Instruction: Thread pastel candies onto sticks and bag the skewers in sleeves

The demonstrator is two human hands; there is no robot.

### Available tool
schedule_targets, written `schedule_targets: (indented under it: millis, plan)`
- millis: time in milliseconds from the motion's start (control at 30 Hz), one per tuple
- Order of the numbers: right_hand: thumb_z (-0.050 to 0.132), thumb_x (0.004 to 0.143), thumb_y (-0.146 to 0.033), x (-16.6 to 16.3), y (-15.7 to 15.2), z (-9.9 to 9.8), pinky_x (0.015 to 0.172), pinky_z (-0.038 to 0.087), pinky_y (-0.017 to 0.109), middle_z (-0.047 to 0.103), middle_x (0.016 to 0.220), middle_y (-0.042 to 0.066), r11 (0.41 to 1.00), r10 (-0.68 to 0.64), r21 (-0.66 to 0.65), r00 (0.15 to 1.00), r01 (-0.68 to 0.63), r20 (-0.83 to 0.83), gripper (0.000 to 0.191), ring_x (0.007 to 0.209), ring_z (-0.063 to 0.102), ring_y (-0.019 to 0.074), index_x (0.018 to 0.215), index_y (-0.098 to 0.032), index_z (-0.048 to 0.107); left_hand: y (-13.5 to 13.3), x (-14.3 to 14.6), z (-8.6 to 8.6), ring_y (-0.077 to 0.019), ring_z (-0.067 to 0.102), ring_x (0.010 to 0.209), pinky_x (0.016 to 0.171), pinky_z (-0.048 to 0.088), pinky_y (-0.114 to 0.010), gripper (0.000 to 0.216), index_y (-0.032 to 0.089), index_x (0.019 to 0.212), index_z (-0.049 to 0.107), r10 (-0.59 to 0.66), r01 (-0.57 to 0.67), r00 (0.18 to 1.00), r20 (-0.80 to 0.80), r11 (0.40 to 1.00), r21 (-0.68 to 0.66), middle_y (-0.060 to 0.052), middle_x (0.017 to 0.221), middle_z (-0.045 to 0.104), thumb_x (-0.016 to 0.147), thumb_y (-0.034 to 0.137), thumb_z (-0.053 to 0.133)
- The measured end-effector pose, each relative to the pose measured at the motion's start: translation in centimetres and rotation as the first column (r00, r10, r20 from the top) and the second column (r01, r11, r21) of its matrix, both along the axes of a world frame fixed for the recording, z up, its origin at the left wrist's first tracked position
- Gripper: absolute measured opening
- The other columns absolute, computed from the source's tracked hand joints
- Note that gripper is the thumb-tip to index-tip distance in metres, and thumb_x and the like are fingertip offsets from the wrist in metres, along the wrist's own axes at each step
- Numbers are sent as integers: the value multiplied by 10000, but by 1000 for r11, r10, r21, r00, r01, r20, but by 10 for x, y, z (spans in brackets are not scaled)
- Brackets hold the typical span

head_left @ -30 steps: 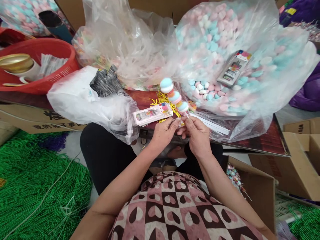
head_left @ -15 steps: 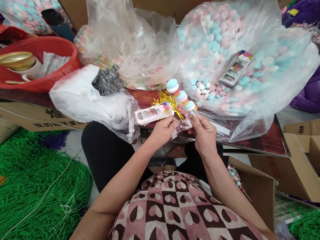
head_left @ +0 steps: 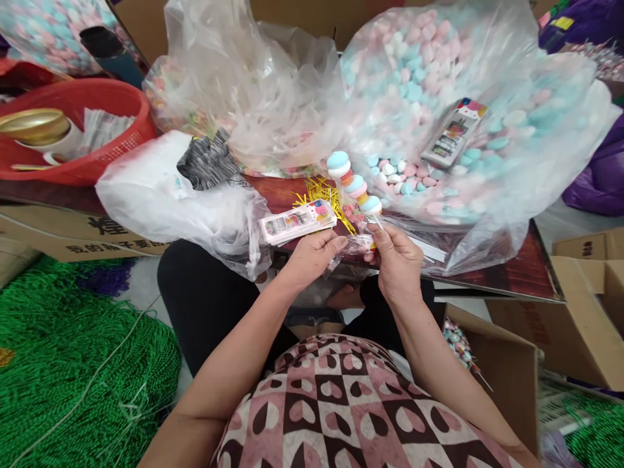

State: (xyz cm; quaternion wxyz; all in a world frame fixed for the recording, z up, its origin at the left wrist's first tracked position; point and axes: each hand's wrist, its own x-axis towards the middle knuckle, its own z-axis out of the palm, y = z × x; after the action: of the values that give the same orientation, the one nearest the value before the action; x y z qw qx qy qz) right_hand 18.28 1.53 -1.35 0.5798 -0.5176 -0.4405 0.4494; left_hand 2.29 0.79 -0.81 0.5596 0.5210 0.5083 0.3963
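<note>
My right hand (head_left: 397, 260) is closed on the lower end of a candy skewer (head_left: 351, 183) with blue, white, pink and orange pieces pointing up and to the left. My left hand (head_left: 314, 253) pinches a small clear plastic sleeve (head_left: 351, 246) just beside the skewer's stick. Both hands sit at the near edge of a dark wooden table (head_left: 492, 276). A stack of printed label cards (head_left: 297, 222) lies just above my left hand, next to a pile of gold twist ties (head_left: 325, 192).
A large clear bag of pink and blue candies (head_left: 439, 110) fills the table's right, with a second card pack (head_left: 455, 133) on it. Crumpled plastic bags (head_left: 244, 84), a red basket (head_left: 73, 127), cardboard boxes (head_left: 580, 312) and green cord (head_left: 73, 370) surround me.
The skewer and my right hand have shifted slightly right. The clear sleeve has come into view between my hands, held in my left fingers.
</note>
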Motion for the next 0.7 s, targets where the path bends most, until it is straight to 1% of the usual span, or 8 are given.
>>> schedule_targets:
  millis: [67,133,200,233,333,433,533,700]
  plan:
    - [717,800,-402,-1,0,1,414,395,199,582,564,-63,1000,-3,6,1000,3,0,215,429,500,70,929,-239,774,0,1,1,-83,386,465,487,297,-225,434,193,660,452,-2,5,998,-62,999,44,60,508,430,889,561,476]
    - [725,791,-396,-1,1,2,403,383,196,586,578,-64,999,-23,24,1000,22,2,203,418,479,61,910,-239,773,-1,2,1,-88,426,509,523,327,-228,441,189,648,452,-4,16,993,-115,994,111,45,541,471,906,546,455]
    - [735,778,-399,0,2,3,399,376,197,605,608,-59,999,-42,27,999,42,3,210,417,474,58,902,-234,771,-1,3,0,-89,450,531,549,351,-226,431,186,663,472,5,12,993,-122,990,138,40,560,489,916,534,448]
    - [736,774,-410,0,2,4,398,371,198,616,619,-54,999,-41,15,999,41,1,227,420,481,60,909,-230,768,-1,3,-1,-87,446,516,542,353,-225,426,188,681,484,14,-1,995,-102,992,125,46,546,479,917,540,445]
    - [727,771,-463,2,1,9,387,340,196,597,561,-52,1000,6,-20,1000,-6,-18,298,408,488,71,928,-212,760,0,1,-6,-74,371,412,460,311,-218,427,199,724,491,80,-81,996,34,996,38,79,468,388,896,590,471]
    - [716,775,-487,7,-1,17,384,328,194,565,478,-55,998,54,-14,997,-55,-62,331,386,467,78,933,-198,750,2,-4,-6,-58,315,364,413,303,-209,434,198,741,496,121,-118,963,239,993,-24,101,450,339,845,616,554]
    - [719,788,-448,18,-4,28,399,332,202,565,445,-50,998,66,27,993,-64,-101,290,378,450,81,928,-196,746,3,-9,1,-45,281,351,399,335,-201,424,186,767,527,111,-94,903,415,994,-60,111,455,329,804,594,637]
    - [736,787,-360,55,-21,42,423,328,240,475,385,-63,993,85,94,991,-75,-106,184,367,416,93,872,-197,755,0,-15,9,-40,281,356,396,356,-191,393,182,754,534,103,-34,797,596,991,-126,109,451,322,770,530,716]
